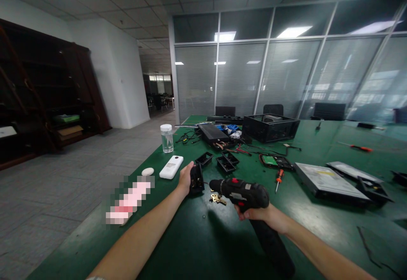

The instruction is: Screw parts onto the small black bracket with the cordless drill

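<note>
My left hand (185, 179) is closed on a small black plastic box (197, 180), holding it upright with its hollow side turned to the right. My right hand (259, 216) grips a black cordless drill (241, 192) by its handle. The drill's chuck points left at the box, and its thin bit reaches close to it; I cannot tell whether they touch. Beneath the chuck lies a small pile of brass-coloured metal pieces (218, 199). Just beyond the box are similar black plastic frames (225, 164) on the green table (178, 246).
At left stand a clear jar (167, 139), a white power bank (171, 167) and a white oval object (148, 171). An open black case (270, 127) sits at the back. An orange screwdriver (279, 180) and a flat metal drive (330, 184) lie to the right.
</note>
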Demonstrator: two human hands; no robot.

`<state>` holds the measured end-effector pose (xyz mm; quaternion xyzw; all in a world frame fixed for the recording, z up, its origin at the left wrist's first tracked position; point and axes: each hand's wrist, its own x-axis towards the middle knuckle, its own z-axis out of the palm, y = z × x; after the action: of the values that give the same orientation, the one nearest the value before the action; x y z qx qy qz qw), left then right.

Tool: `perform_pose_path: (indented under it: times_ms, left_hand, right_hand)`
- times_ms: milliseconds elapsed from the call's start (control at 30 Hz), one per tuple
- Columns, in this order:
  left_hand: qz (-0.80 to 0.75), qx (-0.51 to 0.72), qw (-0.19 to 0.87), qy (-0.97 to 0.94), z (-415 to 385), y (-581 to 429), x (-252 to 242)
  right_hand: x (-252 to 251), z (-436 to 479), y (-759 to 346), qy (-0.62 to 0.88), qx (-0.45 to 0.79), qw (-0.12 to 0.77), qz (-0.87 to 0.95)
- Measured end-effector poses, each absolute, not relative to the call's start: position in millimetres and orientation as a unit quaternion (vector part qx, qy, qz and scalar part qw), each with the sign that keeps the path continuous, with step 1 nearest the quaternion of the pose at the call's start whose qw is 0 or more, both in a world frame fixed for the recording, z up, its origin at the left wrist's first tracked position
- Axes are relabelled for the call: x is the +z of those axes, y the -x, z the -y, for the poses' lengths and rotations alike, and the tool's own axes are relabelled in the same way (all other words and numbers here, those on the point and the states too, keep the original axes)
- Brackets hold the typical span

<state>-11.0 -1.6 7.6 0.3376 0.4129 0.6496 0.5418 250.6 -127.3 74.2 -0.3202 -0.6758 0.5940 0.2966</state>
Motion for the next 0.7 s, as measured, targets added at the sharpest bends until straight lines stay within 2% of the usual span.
perform_pose_path:
  times_ms: [700]
  left_hand:
    - [-0.402,0.648,0.552,-0.336,-2.2,11.6,4.9]
  right_hand:
    - [77.2,132.5,-252.5,0.335,0.603,0.307,0.656]
